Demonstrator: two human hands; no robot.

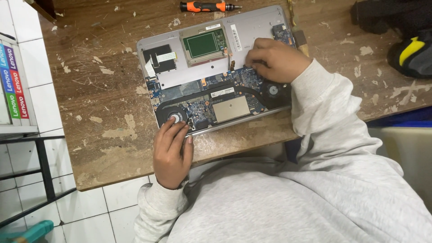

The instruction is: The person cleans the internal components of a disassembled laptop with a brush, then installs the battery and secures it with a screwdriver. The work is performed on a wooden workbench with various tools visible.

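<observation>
1. Laptop, opened with its base cover off, lies on the worn wooden table near the front edge; circuit boards, two round fans and a copper heat pipe show along its near side.
2. Left hand rests at the laptop's near left corner; its fingertips lie flat on the left fan; the fingers are stretched out together and grip nothing.
3. Right hand sits curled over the boards at the laptop's right side, close to the right fan; the fingers are bent inward, and whether they pinch anything cannot be told.
4. Green board sits in a frame in the far half of the laptop; a black patch with a flat white ribbon lies left of it.
5. Orange-and-black screwdriver lies at the table's far edge, apart from both hands.
6. Black and yellow object lies at the table's right edge.
</observation>
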